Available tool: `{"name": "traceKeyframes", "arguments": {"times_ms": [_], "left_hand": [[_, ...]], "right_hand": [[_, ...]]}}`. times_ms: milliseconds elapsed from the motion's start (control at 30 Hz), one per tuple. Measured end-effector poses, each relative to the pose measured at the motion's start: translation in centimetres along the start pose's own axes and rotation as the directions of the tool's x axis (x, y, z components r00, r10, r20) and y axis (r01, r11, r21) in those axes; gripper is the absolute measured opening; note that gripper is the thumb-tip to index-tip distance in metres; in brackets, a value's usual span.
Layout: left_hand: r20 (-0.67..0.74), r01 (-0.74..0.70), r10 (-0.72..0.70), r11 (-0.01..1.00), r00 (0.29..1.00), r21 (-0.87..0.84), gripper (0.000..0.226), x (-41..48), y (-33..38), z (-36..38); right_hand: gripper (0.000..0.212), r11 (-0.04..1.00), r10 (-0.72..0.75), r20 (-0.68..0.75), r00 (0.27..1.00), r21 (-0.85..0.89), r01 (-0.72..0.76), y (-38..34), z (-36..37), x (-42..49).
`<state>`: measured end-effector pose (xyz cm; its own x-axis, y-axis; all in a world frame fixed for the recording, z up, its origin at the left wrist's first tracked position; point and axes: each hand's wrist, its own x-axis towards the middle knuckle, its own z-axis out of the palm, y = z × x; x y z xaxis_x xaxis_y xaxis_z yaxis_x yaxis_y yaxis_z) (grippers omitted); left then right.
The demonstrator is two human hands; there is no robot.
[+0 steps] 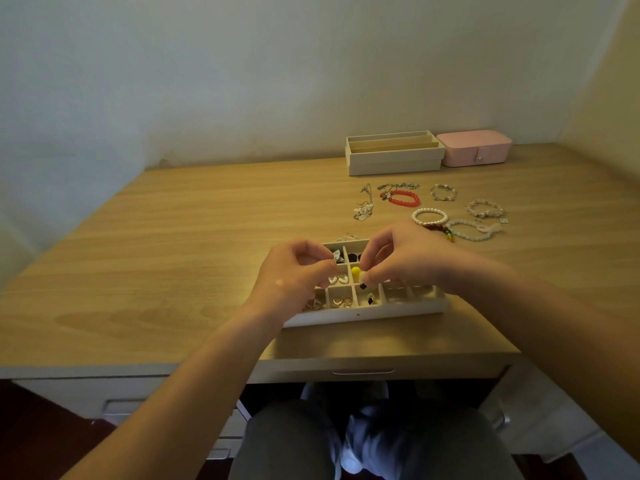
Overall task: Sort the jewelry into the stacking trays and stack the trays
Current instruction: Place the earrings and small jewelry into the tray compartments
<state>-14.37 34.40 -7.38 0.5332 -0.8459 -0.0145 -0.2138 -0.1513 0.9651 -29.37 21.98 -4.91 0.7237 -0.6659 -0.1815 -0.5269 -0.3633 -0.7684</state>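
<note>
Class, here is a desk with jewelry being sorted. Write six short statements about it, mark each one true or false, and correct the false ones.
1. The left hand and the right hand are both over the compartment tray. True.
2. The pink box stands left of the stacked trays. False: it stands to their right.
3. The red bracelet lies in a compartment. False: it lies on the desk, outside any tray.
4. The pearl bracelet lies on the desk. True.
5. The pink box is open. False: its lid is shut.
6. The right hand pinches a small piece of jewelry. True.
</note>
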Motion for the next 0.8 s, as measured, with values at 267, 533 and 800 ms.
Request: {"name": "traceKeyframes", "arguments": {"times_ms": [267,533,800], "left_hand": [[-0.007,-0.038,0.038,0.998,0.999,0.047,0.008,0.2,-0.7,-0.2],[0.002,-0.047,0.047,0.998,0.999,0.038,0.007,0.5,-0.7,0.2],[0.006,-0.065,0.065,0.997,0.998,0.033,0.006,0.5,-0.8,0.6]], "right_hand": [[0.012,0.987,0.078,-0.014,0.997,-0.142,-0.079,-0.8,0.8,0.6],[0.015,0.963,0.124,-0.027,0.992,-0.239,-0.127,-1.4,0.2,0.9],[0.017,0.960,0.115,-0.051,0.992,-0.251,-0.124,-0.9,1.0,1.3]]}}
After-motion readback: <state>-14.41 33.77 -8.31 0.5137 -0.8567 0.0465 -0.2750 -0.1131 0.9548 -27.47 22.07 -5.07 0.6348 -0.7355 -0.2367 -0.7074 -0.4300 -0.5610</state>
